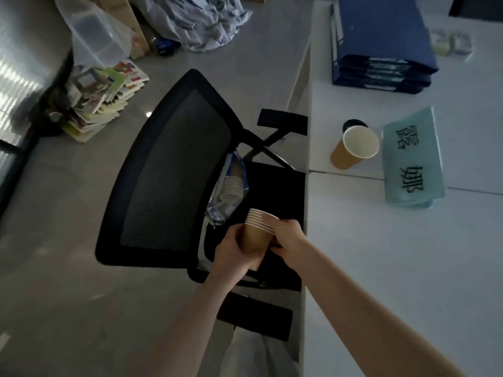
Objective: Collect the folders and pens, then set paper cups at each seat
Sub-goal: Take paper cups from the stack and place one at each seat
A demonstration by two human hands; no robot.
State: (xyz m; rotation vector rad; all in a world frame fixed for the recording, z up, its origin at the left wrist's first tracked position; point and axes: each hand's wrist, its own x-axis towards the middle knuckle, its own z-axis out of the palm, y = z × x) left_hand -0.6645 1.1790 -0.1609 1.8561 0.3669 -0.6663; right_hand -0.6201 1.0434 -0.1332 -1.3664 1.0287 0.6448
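Both hands hold a nested stack of brown paper cups (255,234) over the black mesh office chair (174,175): left hand (231,254) has its grip wrapped around the base, right hand (288,235) pinches the rims. At one o'clock, a single brown paper cup (353,148) stands on the white bench (394,254); further, at twelve, stacked blue folders (381,44).

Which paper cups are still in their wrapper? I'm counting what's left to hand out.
The stack in the blue-and-white plastic sleeve on the chair seat. The other stack is bare, held in both hands; a single cup stands on the table.
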